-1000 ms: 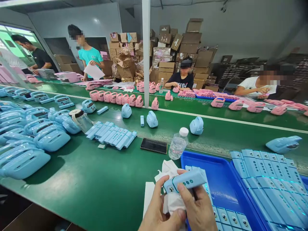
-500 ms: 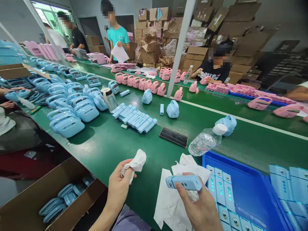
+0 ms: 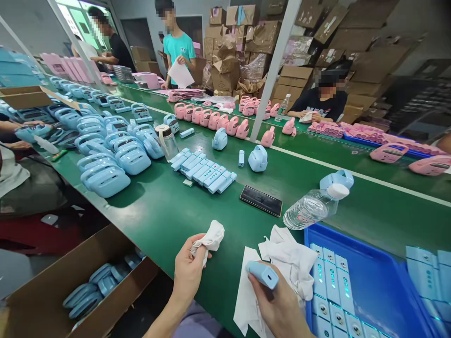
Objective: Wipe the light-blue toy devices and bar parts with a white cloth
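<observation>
My left hand point(image 3: 187, 268) is closed around a crumpled white cloth point(image 3: 213, 237), with part of it sticking out past my fingers. In my right hand point(image 3: 282, 303) is a light-blue stick-shaped device point(image 3: 262, 274), its end with a small slot facing me. That hand hovers over loose white cloths point(image 3: 289, 260) on the green table point(image 3: 165, 211). Just right of it, a blue tray point(image 3: 373, 272) holds rows of similar light-blue devices point(image 3: 331, 277), several with lit dots.
A clear plastic bottle point(image 3: 310, 210) leans beside the tray, near a black phone point(image 3: 261, 201). More stick devices point(image 3: 207, 172) lie in a row. Blue handled cases point(image 3: 105, 180) crowd the left. A cardboard box point(image 3: 45, 291) sits below the table edge. Co-workers point(image 3: 324, 101) are across the table.
My right hand has turned the stick device so its slotted end points toward me, and moved slightly left and down. The left hand still grips the cloth. The view has shifted slightly.
</observation>
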Tool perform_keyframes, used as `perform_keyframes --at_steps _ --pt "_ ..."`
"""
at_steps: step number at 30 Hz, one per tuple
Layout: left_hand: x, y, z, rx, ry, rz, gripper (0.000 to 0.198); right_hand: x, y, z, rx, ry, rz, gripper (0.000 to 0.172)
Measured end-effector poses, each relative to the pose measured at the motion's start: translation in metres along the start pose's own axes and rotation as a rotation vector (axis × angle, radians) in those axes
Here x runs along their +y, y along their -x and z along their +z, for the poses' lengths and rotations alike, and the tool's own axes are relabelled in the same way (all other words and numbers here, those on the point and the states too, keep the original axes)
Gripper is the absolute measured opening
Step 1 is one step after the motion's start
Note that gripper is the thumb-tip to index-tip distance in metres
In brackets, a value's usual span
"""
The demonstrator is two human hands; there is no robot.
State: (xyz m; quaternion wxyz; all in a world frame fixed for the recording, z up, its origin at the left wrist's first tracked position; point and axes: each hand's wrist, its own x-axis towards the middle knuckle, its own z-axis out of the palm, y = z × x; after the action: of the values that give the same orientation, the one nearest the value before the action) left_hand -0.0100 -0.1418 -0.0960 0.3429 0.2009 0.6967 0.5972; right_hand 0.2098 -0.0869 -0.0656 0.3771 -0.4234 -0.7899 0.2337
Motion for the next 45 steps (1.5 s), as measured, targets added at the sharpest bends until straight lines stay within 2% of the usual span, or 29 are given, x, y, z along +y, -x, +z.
perform_keyframes --at_steps 2,3,5,7,8,11,12,14,17,20,22,24,27,30,33,35,37,40,43,45 --pt "0.002 0.0 0.0 -0.019 -0.005 0.022 0.032 0.002 -0.004 0.002 -0.01 -0.027 0.04 0.042" --pt "0.005 0.001 0.001 -0.042 -0.008 0.034 0.033 0.002 -0.008 -0.004 0.013 -0.037 0.124 0.043" --pt "0.014 0.004 0.006 -0.127 -0.012 0.062 0.036 -0.001 -0.019 -0.026 0.048 -0.128 0.413 0.045" --pt "0.025 0.01 0.016 -0.236 -0.01 0.093 0.04 -0.008 -0.031 -0.05 0.088 -0.432 0.708 0.047" --pt "0.032 0.013 0.023 -0.296 -0.002 0.104 0.042 -0.014 -0.036 -0.06 0.105 -0.657 0.8 0.047" --pt "0.051 0.027 0.046 -0.452 0.023 0.132 0.044 -0.029 -0.046 -0.073 0.167 -1.26 0.883 0.039" --pt "0.057 0.032 0.053 -0.5 0.022 0.149 0.044 -0.032 -0.047 -0.073 0.168 -1.366 0.921 0.038" --pt "0.066 0.04 0.065 -0.588 0.008 0.192 0.043 -0.033 -0.045 -0.07 0.158 -1.434 0.985 0.041" --pt "0.078 0.045 0.077 -0.722 -0.014 0.197 0.047 -0.03 -0.041 -0.066 0.125 -1.297 0.94 0.053" --pt "0.09 0.045 0.085 -0.838 -0.003 0.122 0.053 -0.031 -0.041 -0.07 0.152 -0.893 0.871 0.065" --pt "0.097 0.045 0.091 -0.903 0.062 0.055 0.049 -0.036 -0.044 -0.076 0.137 -0.611 0.853 0.065" --pt "0.103 0.046 0.096 -0.96 0.196 -0.059 0.044 -0.043 -0.05 -0.084 0.088 -0.428 0.825 0.064" --pt "0.107 0.05 0.102 -0.965 0.397 -0.318 0.043 -0.05 -0.055 -0.091 0.048 -0.403 0.732 0.061" --pt "0.104 0.053 0.104 -0.864 0.5 -0.475 0.048 -0.049 -0.051 -0.09 0.042 -0.56 0.593 0.053" --pt "0.102 0.055 0.105 -0.822 0.567 -0.458 0.048 -0.041 -0.042 -0.087 0.069 -0.68 0.576 0.047" --pt "0.104 0.056 0.105 -0.853 0.562 -0.45 0.047 -0.037 -0.041 -0.088 0.099 -0.717 0.578 0.059" --pt "0.106 0.058 0.105 -0.905 0.515 -0.462 0.051 -0.037 -0.045 -0.095 0.076 -0.739 0.57 0.069" --pt "0.101 0.056 0.103 -0.944 0.367 -0.352 0.058 -0.041 -0.053 -0.105 0.022 -0.747 0.566 0.054" --pt "0.088 0.049 0.093 -0.834 0.208 -0.18 0.058 -0.042 -0.057 -0.106 0.102 -0.654 0.608 0.051" --pt "0.079 0.043 0.081 -0.708 0.141 -0.152 0.055 -0.037 -0.056 -0.103 0.163 -0.624 0.683 0.057"
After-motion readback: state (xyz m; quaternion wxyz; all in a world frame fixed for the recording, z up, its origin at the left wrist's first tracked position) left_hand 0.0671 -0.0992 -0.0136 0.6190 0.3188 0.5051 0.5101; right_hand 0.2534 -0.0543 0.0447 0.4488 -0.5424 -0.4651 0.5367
